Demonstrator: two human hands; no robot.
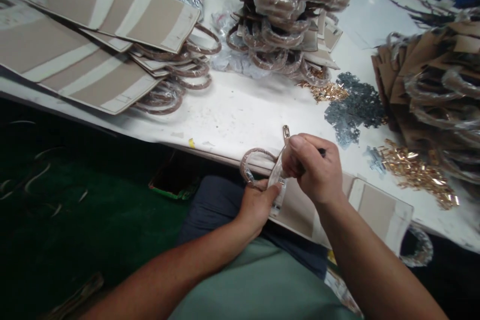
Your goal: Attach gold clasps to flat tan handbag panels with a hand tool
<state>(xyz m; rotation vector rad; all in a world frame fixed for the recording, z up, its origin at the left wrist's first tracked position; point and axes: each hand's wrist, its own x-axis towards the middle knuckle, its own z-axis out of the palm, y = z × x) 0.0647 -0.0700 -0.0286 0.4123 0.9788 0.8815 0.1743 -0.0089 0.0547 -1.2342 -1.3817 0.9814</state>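
A beige-and-white bag panel (300,210) lies across my lap at the table edge, with a brown handle (245,167) wrapped in clear plastic at its near left end. My left hand (258,205) pinches the panel's raised edge beside that handle, thumb on top. My right hand (313,165) is closed in a fist just above it, around a thin tool whose black end (321,152) sticks out by the knuckles; its tip is hidden. A small gold metal fitting (286,132) shows just beyond my right thumb, at the top of the raised edge.
Stacked panels with wrapped handles (150,15) lie left, and more stand at the back (281,35). Brown pieces with handles (431,75) are piled right. Gold fittings (420,172) and grey metal plates (354,105) lie loose nearby. A second wrapped handle (418,247) hangs over the edge.
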